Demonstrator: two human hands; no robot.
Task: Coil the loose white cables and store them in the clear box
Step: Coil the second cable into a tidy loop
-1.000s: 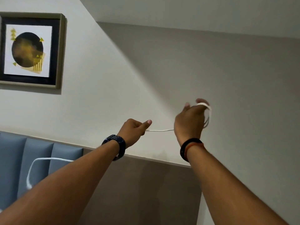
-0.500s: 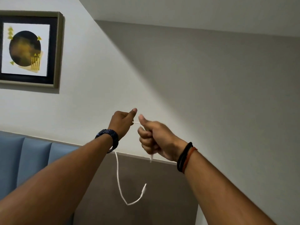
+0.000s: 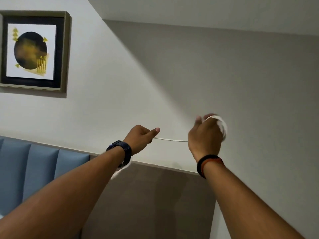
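Head view: both arms are raised in front of a wall, and the hands work a white cable (image 3: 170, 139) in the air.
Right hand: the right hand (image 3: 205, 137) has its back to the camera, fingers spread apart, with several white turns looped round them on the far side. The loops are blurred, so the count is unclear. Judged, the hand serves as the former on which the coil is built.
Left hand: the left hand (image 3: 140, 138) is closed in a loose fist pinching the cable, thumb laid along it toward the right. This grip seems meant to feed the line and keep it tight.
Cable between the hands: a short, nearly straight run joins the two hands, taut, not sagging, which would let each turn lie neatly.
Cable tail: a blurred white stretch shows just below the left wrist, beside the dark watch (image 3: 120, 149); its far end is hidden behind the forearm.
Right wrist: a black and orange band (image 3: 208, 163) sits clear of the loops.
Surroundings: a framed picture (image 3: 33, 50) hangs upper left, and a blue padded panel (image 3: 34, 168) runs lower left.
Clear box: not in view.
Stage, as a judgement: coiling is under way; storing is not yet begun.
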